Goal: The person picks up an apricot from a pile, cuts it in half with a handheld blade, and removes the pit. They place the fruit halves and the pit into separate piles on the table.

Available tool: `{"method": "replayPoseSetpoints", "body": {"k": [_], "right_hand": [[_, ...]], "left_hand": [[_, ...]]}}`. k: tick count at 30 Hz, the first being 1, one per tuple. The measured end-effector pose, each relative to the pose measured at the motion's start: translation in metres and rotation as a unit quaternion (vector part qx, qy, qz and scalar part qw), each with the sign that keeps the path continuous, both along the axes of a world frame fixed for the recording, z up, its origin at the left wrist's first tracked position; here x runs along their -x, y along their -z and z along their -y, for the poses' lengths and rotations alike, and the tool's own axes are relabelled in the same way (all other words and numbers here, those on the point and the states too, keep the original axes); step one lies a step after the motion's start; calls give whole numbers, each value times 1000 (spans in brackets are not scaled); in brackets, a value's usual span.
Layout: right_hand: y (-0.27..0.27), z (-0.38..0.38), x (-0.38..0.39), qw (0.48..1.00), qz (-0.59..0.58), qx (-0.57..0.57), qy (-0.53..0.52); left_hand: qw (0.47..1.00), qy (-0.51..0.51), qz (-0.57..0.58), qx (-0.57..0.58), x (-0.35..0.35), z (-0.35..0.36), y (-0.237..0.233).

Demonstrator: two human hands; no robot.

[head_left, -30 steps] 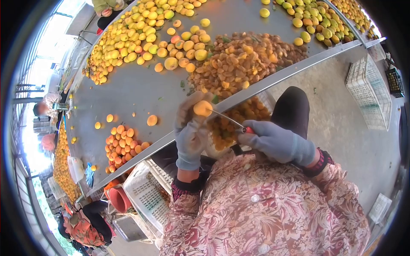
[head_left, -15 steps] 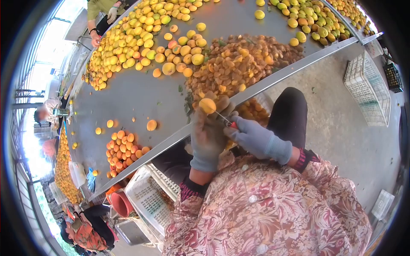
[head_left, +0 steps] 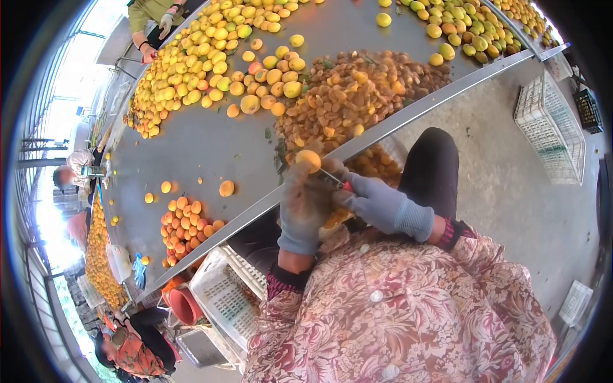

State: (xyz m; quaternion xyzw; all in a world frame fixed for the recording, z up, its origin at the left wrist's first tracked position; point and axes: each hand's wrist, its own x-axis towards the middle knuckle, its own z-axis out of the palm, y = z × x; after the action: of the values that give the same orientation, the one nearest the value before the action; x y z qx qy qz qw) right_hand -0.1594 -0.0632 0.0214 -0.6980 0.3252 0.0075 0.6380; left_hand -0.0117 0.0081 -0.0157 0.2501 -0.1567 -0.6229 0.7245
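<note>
My left hand (head_left: 301, 210) holds the orange fruit (head_left: 308, 161) — my right hand (head_left: 387, 207) grips the red-handled tool (head_left: 347, 186), best guided gently.

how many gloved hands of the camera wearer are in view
2. The left hand is by the edge of the table, holding an orange fruit; the right hand is beside it, gripping a red-handled tool. Both show, though the left is blurred.

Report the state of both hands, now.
Left hand: holding an orange fruit, fingers blurred.
Right hand: closed on a red-handled tool, its thin metal shaft pointing to the fruit.
</note>
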Motion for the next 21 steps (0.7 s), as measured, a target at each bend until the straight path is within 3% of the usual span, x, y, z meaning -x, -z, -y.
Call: {"method": "replayPoseSetpoints", "body": {"k": [5, 8, 10, 11, 14, 15, 19, 21], "right_hand": [[19, -10, 6, 996, 12, 89, 19], [22, -10, 12, 999, -11, 37, 0], [35, -11, 16, 998, 23, 16, 51], [35, -11, 17, 998, 23, 18, 47], [32, -8, 18, 998, 15, 5, 62], [29, -7, 18, 997, 7, -18, 69], [25, -6, 23, 999, -11, -19, 49], [32, -8, 24, 999, -7, 0, 42]], "left_hand": [[994, 29, -107, 23, 9, 2, 9], [987, 35, -138, -69, 15, 3, 1], [984, 21, -85, -152, 17, 5, -1], [992, 25, -99, -69, 14, 6, 6], [978, 90, -187, -23, 14, 12, 14], [988, 57, -125, -75, 16, 10, 5], [990, 87, -72, -82, 10, 6, 4], [992, 2, 18, -127, 5, 7, 21]]}}
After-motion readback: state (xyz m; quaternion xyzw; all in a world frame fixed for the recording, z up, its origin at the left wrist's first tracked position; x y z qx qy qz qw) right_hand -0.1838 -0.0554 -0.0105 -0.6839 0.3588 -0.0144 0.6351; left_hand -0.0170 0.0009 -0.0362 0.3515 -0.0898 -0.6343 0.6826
